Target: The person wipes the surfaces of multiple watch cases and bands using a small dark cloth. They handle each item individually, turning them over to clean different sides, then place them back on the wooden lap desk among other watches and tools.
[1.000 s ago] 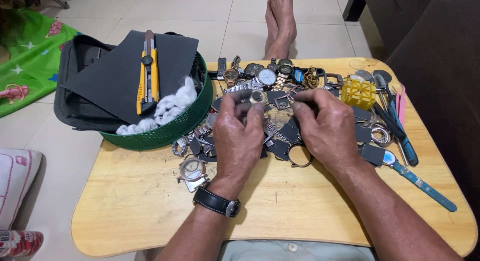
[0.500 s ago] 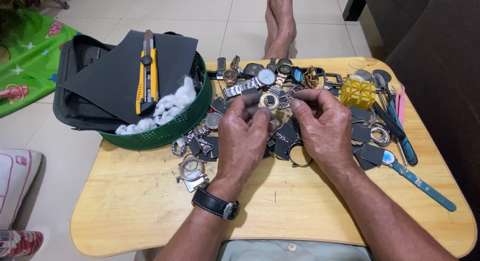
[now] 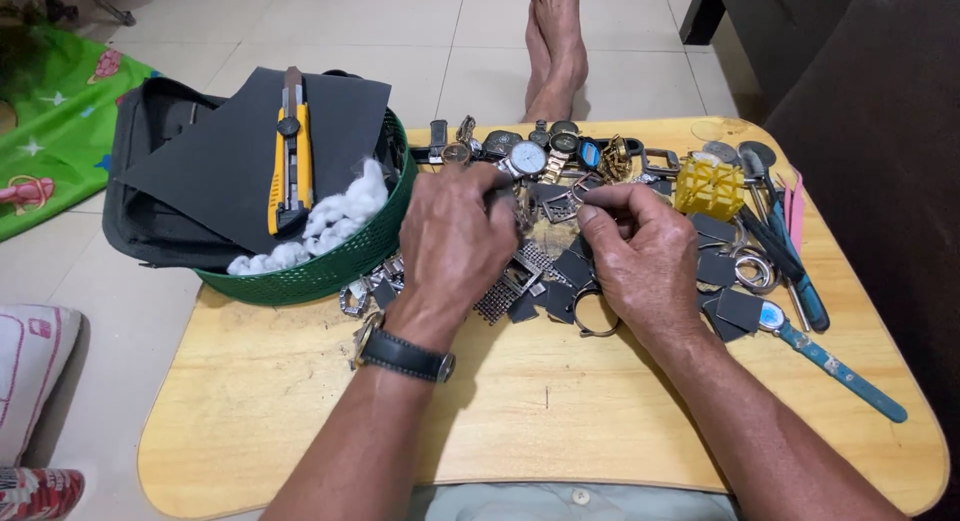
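Your left hand (image 3: 455,236) and right hand (image 3: 640,251) pinch a small metal watch part (image 3: 560,203) between their fingertips, over the pile of watch pieces (image 3: 545,271) near the table's (image 3: 560,411) far edge; it spans left-right, equally near both.

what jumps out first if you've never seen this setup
Two hands meet mid-table, left hand and right hand, pinching something small over a heap of watches and metal parts. At the left, a green basket holds dark sheets, cotton and a yellow utility knife. A yellow plastic block stands right of the heap.
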